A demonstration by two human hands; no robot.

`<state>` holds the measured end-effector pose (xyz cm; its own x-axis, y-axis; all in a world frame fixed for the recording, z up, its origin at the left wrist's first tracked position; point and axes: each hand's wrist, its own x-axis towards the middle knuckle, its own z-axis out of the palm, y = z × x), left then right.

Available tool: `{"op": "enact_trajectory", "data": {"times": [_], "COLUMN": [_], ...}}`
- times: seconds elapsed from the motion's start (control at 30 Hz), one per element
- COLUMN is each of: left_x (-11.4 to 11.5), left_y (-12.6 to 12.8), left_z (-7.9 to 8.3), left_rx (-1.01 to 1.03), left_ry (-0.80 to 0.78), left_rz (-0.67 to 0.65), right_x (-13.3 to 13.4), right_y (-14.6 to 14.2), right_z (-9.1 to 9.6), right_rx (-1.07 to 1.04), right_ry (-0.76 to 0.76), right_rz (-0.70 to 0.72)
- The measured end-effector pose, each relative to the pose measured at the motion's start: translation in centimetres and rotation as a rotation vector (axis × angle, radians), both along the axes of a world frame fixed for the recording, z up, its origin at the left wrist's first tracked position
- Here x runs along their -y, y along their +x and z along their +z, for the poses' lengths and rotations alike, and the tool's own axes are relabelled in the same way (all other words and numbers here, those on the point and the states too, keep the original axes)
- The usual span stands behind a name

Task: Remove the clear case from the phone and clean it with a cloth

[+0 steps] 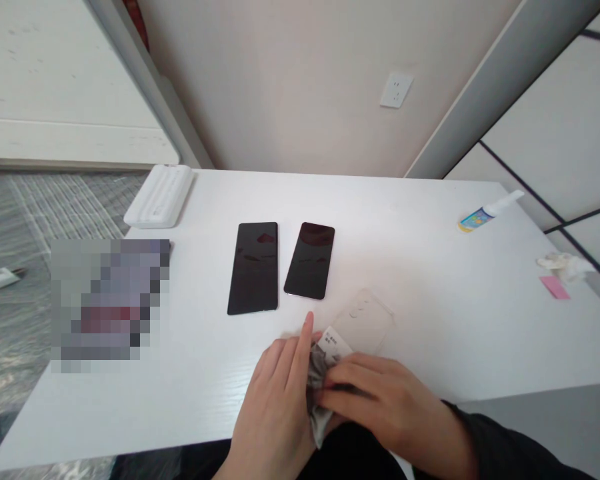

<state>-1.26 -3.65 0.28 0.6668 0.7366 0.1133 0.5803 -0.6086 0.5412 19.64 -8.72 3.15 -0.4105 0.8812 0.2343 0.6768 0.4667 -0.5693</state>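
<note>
A crumpled grey cloth [319, 365] is bunched between my two hands near the table's front edge. My left hand [277, 397] is closed on its left side, with the index finger pointing forward. From the right, my right hand [383, 397] pinches the cloth with bent fingers. A small white piece with dark print [334, 344] sticks out at the cloth's top; I cannot tell if it is attached. Just beyond my right hand lies a clear phone case [367, 323]. Ahead of my hands rest a black-screened phone [311, 260] and, left of it, a larger black tablet [254, 268].
On the white table [405, 267], a white box-like case [161, 197] sits at the back left. A blurred-out item [123, 293] lies at the left edge. Far right are a small spray bottle [480, 217], crumpled tissue [567, 267] and a pink paper [555, 287]. A wall stands behind.
</note>
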Motion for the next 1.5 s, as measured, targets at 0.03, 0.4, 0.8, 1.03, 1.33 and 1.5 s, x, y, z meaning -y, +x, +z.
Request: {"op": "enact_trajectory", "data": {"times": [0.03, 0.4, 0.8, 1.03, 1.33, 1.5], "left_x": [0.0, -0.2, 0.1, 0.9, 1.0, 0.6], "left_y": [0.0, 0.0, 0.0, 0.1, -0.7, -0.8], "left_z": [0.1, 0.4, 0.4, 1.0, 0.7, 0.4], "left_rx": [-0.007, -0.005, -0.002, -0.058, -0.011, 0.029], "left_ry": [-0.009, 0.013, -0.026, -0.031, -0.045, -0.039], "left_rz": [0.002, 0.016, 0.028, 0.057, 0.075, 0.064], "right_x": [0.1, 0.8, 0.4, 1.8, 1.8, 1.4], "right_y": [0.8, 2.8, 2.6, 0.2, -0.4, 0.3], "right_z": [0.1, -0.2, -0.8, -2.1, -1.8, -1.5], "right_rx": [0.035, 0.084, 0.303, 0.467, 0.443, 0.536], "right_ry": [0.012, 0.075, 0.238, 0.358, 0.243, 0.143], "right_rz": [-0.04, -0.118, -0.302, 0.055, 0.008, -0.187]}}
